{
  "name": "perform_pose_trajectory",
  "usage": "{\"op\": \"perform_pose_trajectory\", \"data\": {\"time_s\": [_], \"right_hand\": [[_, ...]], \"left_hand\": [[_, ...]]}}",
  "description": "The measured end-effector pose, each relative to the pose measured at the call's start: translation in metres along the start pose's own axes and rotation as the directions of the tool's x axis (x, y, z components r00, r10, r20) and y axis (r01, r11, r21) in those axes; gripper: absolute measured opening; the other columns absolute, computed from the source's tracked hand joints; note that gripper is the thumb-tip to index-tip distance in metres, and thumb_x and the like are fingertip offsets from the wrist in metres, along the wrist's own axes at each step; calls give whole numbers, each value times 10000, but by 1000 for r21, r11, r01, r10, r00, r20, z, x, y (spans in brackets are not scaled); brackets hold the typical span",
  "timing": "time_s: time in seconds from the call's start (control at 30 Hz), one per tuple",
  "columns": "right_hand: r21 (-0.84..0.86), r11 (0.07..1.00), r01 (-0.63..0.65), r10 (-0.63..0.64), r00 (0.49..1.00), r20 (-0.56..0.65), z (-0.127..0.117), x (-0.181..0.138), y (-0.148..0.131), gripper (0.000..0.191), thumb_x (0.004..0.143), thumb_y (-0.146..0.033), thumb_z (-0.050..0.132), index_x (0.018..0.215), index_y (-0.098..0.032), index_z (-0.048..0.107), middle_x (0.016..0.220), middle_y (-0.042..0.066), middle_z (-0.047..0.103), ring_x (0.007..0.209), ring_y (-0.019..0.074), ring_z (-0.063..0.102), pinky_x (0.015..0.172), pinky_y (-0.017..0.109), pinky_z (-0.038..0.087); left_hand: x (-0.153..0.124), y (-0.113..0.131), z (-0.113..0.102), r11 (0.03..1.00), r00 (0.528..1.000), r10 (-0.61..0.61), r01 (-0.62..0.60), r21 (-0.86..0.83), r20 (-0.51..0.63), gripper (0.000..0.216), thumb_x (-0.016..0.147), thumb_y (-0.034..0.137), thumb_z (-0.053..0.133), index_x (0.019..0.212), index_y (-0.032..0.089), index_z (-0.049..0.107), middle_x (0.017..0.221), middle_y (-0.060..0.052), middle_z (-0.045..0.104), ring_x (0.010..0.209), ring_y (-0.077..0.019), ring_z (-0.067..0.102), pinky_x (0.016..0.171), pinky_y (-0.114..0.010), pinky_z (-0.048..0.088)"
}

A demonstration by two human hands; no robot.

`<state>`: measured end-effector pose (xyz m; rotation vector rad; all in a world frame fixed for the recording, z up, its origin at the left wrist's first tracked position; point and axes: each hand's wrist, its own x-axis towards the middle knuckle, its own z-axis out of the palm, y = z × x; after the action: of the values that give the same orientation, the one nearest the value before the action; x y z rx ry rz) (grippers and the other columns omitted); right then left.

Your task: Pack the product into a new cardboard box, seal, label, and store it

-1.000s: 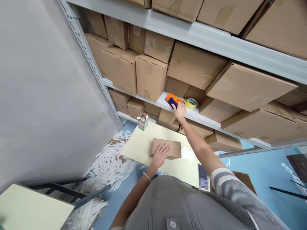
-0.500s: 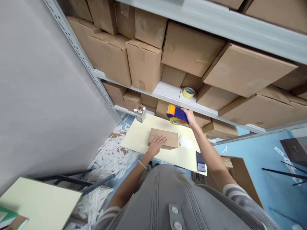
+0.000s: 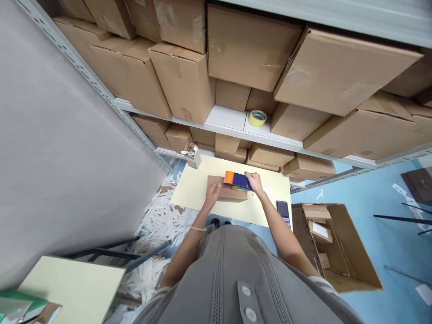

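A blue tape dispenser with an orange front is gripped by its right end in my right hand. It lies over the top of a closed brown cardboard box on the cream table. My left hand is at the box's left end, fingers drawn together close to the dispenser's orange front. Whether tape or the box edge is between those fingers, I cannot make out. The dispenser hides part of the box top.
A small green-and-white carton stands at the table's back left; a phone lies on the right. Yellow tape sits on the shelf among boxes. A large open carton holds smaller boxes on the floor. Paper strips litter the left floor.
My right hand has brought the tape dispenser down and left from behind the box onto its top. My left hand has moved from flat on the box to its left end, fingers now closed.
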<state>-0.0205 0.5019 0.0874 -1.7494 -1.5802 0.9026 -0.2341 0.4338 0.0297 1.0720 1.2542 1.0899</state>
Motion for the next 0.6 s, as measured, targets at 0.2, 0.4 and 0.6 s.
{"op": "perform_pose_trajectory", "data": {"time_s": [0.2, 0.4, 0.6], "right_hand": [[-193, 981, 33, -26, 999, 39, 5, 0, -13, 484, 839, -396, 432, 412, -236, 269, 451, -44, 242, 478, 96, 268, 512, 245, 253], [-356, 934, 38, -11, 997, 76, 10, 2, -22, 503, 874, -400, 443, 406, -217, 422, 433, -11, 387, 493, 119, 382, 526, 244, 261], [-393, 916, 79, -37, 993, 114, 10, 0, -24, 521, 902, -406, 410, 422, -205, 432, 447, 11, 447, 500, 127, 423, 537, 249, 269]], "left_hand": [[12, 33, -5, 815, 942, -304, 334, -474, 141, 373, 897, 460, 575, 1064, 143, 679, 1106, -136, 704, 1038, -243, 660, 1022, -434, 479], [14, 37, -10, 743, 904, -405, 412, -527, 136, 214, 889, 359, 608, 923, 162, 684, 985, -113, 721, 977, -223, 678, 997, -402, 506], [18, 24, -9, 643, 840, -519, 506, -575, 160, 121, 890, 222, 555, 907, 160, 658, 899, -94, 726, 919, -173, 695, 953, -354, 539]]}}
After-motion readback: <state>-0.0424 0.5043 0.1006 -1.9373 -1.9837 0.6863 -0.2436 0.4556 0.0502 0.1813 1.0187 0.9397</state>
